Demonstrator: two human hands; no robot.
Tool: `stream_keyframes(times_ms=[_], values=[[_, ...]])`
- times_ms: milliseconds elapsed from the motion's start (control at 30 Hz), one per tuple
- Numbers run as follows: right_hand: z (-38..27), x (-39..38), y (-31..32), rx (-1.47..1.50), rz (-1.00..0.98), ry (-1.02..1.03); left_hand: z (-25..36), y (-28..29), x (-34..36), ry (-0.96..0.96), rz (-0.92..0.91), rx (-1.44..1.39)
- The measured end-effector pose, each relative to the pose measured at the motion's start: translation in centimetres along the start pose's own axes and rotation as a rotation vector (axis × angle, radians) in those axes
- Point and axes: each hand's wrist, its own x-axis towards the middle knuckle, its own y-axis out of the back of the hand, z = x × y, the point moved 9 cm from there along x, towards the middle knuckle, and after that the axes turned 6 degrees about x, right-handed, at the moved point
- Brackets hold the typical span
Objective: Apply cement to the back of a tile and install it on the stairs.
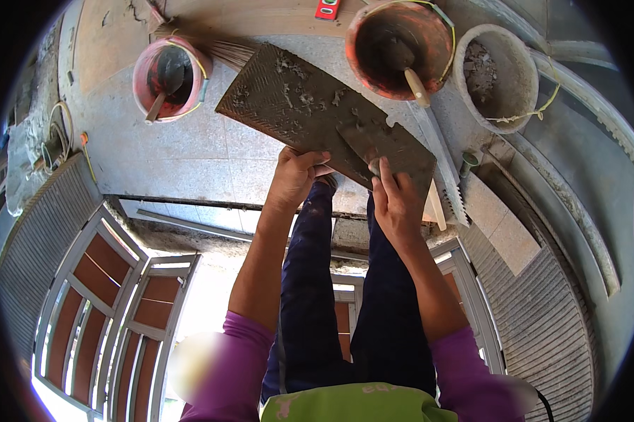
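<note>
Left hand (pixel 296 176) clamped on tile (pixel 257 88) edge, mortar (pixel 310 105) on top; right hand (pixel 395 200) curled around trowel (pixel 360 146) touching mortar.

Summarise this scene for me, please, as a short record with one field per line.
Left hand: grips the near edge of a long rectangular slab coated in grey-brown mortar
Right hand: holds a mortar-smeared flat trowel at the slab's coated face
Beyond, left: pinkish-red round bucket with a brown-handled tool in it
Beyond, right: orange-red round bucket with a tan-handled tool; whitish round bucket beside it, debris inside
Top edge: red spirit level
</note>
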Motion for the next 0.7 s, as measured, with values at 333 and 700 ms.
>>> stream_keyframes(times_ms=[333, 700], values=[[4.2, 4.3, 0.6, 0.063, 0.111, -0.158, 0.6, -4.8, 4.6, 0.03, -0.025, 0.216], [9.3, 12.9, 1.5, 0.077, 0.178, -0.212, -2.2, -7.6, 6.8, 0.136, -0.071, 0.323]])
